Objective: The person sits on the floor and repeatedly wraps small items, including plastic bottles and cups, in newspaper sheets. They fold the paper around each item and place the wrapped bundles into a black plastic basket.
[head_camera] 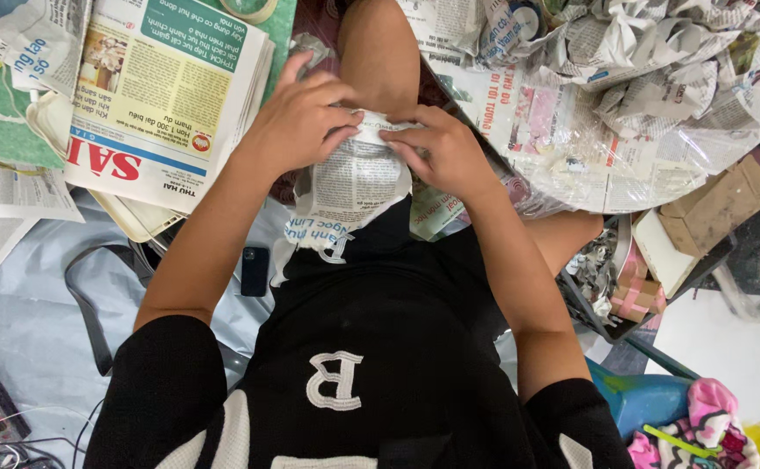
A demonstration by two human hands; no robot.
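1. Black phone (255,270) lies on grey sheet, lower left, off to the side.
2. Both hands at frame centre pinch one newspaper sheet (351,178) over lap, likely to wrap or fold.
3. Left hand (297,117) fingers curled, gripping sheet top; right hand (446,154) same.
4. Newspaper stack (167,95) upper left; crumpled bundles (649,61) upper right.

Black-and-white newsprint sheet (354,178); black shirt (371,347), white letter; blue stool (645,399)

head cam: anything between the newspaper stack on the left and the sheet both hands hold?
Only the left hand and its forearm cross there, over dark floor; the stack and the held sheet stay apart. The right hand pinches the sheet's other side.
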